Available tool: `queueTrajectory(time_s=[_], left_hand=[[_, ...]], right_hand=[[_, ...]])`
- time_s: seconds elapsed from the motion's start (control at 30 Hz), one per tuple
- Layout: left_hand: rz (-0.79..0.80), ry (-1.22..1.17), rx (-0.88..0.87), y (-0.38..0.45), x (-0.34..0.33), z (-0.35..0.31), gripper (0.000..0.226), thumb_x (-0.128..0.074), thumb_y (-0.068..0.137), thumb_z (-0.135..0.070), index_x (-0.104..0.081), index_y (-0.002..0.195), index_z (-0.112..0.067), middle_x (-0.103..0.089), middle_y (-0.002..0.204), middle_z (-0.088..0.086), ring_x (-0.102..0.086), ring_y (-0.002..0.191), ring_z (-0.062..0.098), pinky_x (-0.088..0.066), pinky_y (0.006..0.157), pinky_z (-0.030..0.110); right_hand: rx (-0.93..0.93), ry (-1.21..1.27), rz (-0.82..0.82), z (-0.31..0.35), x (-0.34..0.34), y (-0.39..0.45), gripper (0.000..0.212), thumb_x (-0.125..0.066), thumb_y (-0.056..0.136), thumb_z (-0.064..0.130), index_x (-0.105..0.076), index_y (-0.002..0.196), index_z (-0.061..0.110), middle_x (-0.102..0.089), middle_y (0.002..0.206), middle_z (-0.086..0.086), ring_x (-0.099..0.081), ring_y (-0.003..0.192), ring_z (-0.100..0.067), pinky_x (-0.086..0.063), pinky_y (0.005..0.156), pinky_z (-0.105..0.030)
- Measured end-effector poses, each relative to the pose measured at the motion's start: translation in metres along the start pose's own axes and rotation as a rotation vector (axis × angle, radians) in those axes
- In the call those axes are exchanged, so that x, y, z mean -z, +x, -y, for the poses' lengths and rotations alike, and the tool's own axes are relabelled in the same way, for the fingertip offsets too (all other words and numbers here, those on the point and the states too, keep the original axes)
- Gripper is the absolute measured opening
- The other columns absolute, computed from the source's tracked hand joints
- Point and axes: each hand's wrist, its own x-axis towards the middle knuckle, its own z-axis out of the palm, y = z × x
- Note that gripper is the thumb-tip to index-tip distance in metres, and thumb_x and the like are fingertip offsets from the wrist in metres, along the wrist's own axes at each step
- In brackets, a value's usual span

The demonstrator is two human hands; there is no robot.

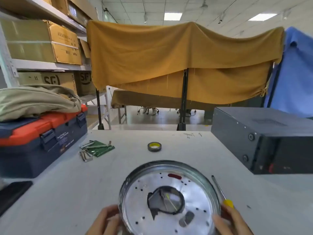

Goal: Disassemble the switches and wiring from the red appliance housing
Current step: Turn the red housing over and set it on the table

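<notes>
The appliance housing (169,197) stands on the white table at the bottom centre. I look down into its round silver metal top, which has several small holes, a red slot and a large dark central opening where thin wires show. Its red outside is hidden from this angle. My left hand (105,221) grips the left rim with fingers curled round it. My right hand (232,221) grips the right rim, thumb over the edge. A yellow-handled screwdriver (221,194) lies just right of the housing, its handle touching my right hand.
A blue and orange toolbox (42,141) with a beige cloth on it sits at the left. Hex keys on a green pouch (96,148) and a tape roll (154,146) lie farther back. A dark metal box (264,143) fills the right. A black phone (11,192) lies at the left edge.
</notes>
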Motion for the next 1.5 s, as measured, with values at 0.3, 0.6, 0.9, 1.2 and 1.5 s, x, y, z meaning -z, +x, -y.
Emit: queueTrajectory(time_s=[0.3, 0.6, 0.9, 1.2, 1.5], left_hand=[[0.1, -0.121, 0.193, -0.033, -0.039, -0.05, 0.025, -0.058, 0.09, -0.039, -0.064, 0.109, -0.024, -0.068, 0.105, -0.007, -0.062, 0.098, 0.008, -0.042, 0.09, 0.032], [0.142, -0.242, 0.189, -0.042, -0.041, -0.043, 0.019, -0.057, 0.092, -0.016, -0.067, 0.108, -0.019, -0.07, 0.108, 0.009, -0.067, 0.1, 0.023, -0.048, 0.096, 0.047], [0.359, -0.526, 0.256, -0.044, -0.046, -0.048, 0.038, -0.059, 0.081, -0.003, -0.057, 0.119, -0.008, -0.071, 0.109, 0.011, -0.068, 0.1, 0.025, -0.057, 0.071, 0.025], [0.287, -0.386, 0.208, -0.047, -0.037, -0.063, 0.021, -0.054, 0.093, -0.026, -0.066, 0.109, -0.02, -0.07, 0.112, 0.0, -0.067, 0.101, 0.015, -0.05, 0.088, 0.034], [0.223, -0.511, 0.159, -0.042, -0.021, -0.112, 0.033, -0.046, 0.092, -0.045, -0.056, 0.116, -0.024, -0.07, 0.093, 0.017, -0.069, 0.071, 0.036, -0.054, 0.065, 0.042]], right_hand=[[0.011, -0.283, 0.489, -0.008, -0.024, -0.04, 0.01, -0.054, 0.094, 0.035, -0.06, 0.101, 0.038, -0.065, 0.096, 0.026, -0.056, 0.095, 0.005, -0.04, 0.072, -0.015], [-0.086, 0.101, 0.601, -0.001, -0.027, -0.047, 0.07, -0.066, 0.075, 0.046, -0.039, 0.14, 0.044, -0.057, 0.133, 0.011, -0.054, 0.123, -0.017, -0.042, 0.107, -0.046], [0.112, 0.372, 0.496, 0.019, -0.039, -0.053, 0.092, -0.081, 0.049, 0.038, -0.049, 0.133, 0.023, -0.069, 0.115, 0.005, -0.064, 0.11, -0.016, -0.05, 0.086, -0.031], [0.644, -0.275, 0.523, 0.065, -0.048, -0.079, 0.091, -0.083, 0.069, 0.035, -0.028, 0.141, 0.041, -0.049, 0.13, 0.017, -0.052, 0.117, -0.008, -0.056, 0.088, -0.028], [1.197, -0.902, 0.478, 0.048, -0.074, -0.112, 0.112, -0.079, 0.062, 0.055, -0.015, 0.148, 0.023, -0.045, 0.135, 0.003, -0.05, 0.116, -0.015, -0.047, 0.094, -0.029]])
